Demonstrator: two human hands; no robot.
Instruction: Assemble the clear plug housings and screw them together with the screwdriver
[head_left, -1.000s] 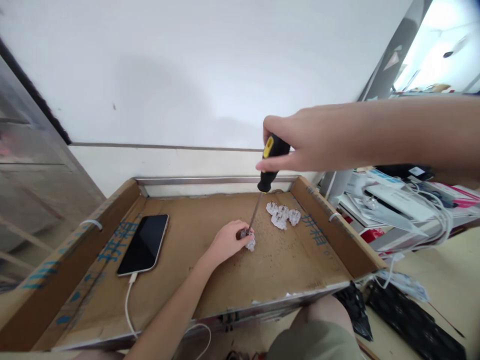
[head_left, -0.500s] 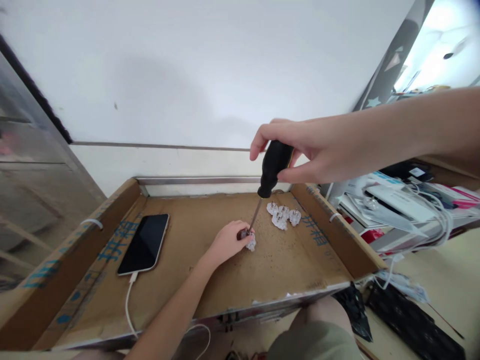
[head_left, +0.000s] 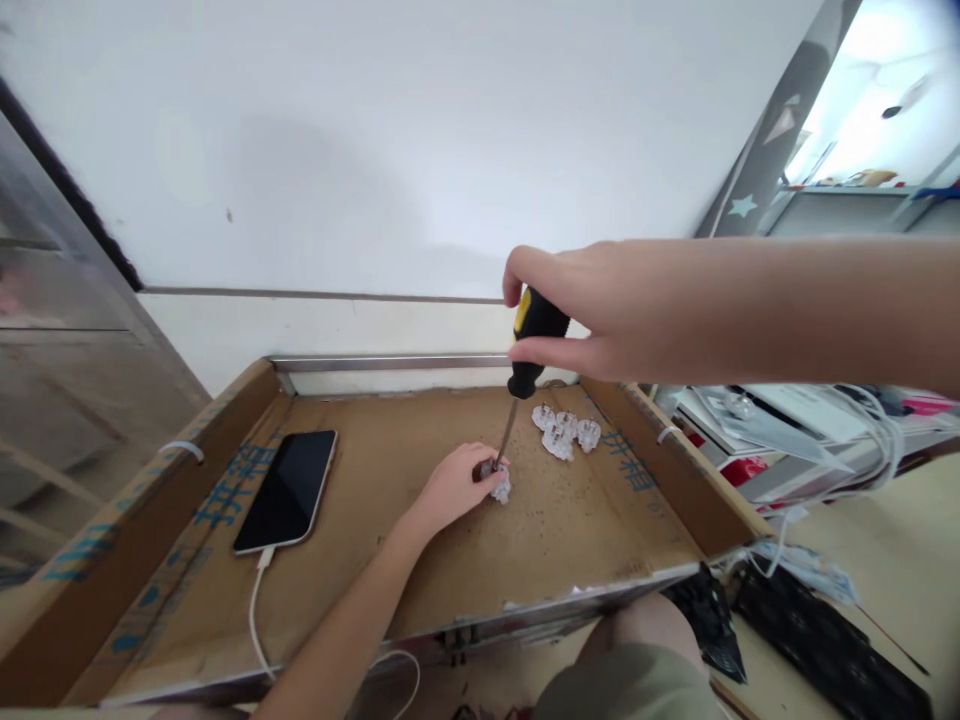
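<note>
Black-handled screwdriver (head_left: 528,340) tilted, tip down and leftward.

Near the middle of our view we see a black screwdriver (head_left: 541,318) with a yellow patch. We find whitish, see-through pieces (head_left: 557,441) at four o'clock, and a similar clear piece (head_left: 501,488) towards six. Our brown cardboard (head_left: 450,580) bears blue characters. At eight, our phone (head_left: 286,490) is black, edged silvery; at two, a pale star (head_left: 742,206) dots grey.
</note>
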